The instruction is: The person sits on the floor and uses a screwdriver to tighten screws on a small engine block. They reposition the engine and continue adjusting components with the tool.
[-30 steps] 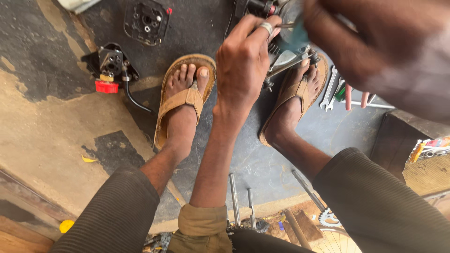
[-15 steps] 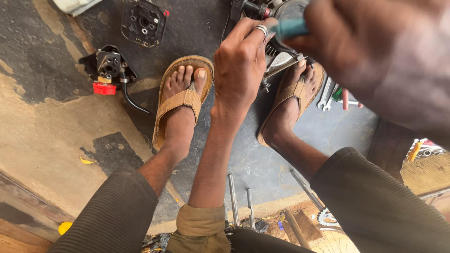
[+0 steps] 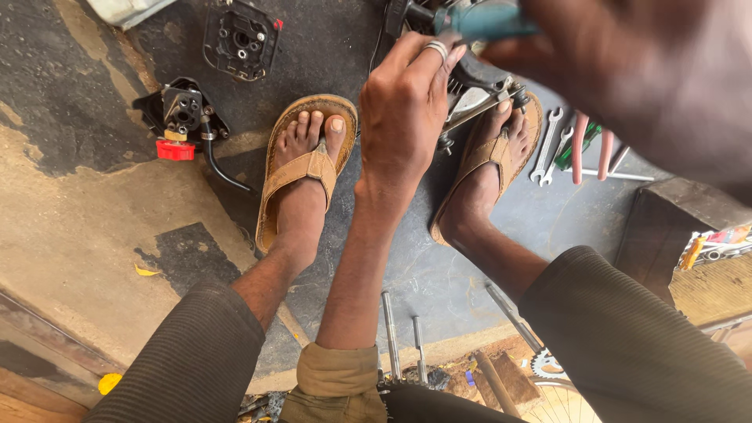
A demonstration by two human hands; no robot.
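Oil-stained concrete floor, left hand gripping engine part, right hand clutching teal-handled tool

Left hand: bare, one silver ring on a finger; forearm bare, tan sleeve rolled into a thick cuff well below it. Right hand: bare, close to lens, blurred, detail n/a. Below the hands: dark ribbed trousers ending abt the knee, tan strap sandals on both feet.
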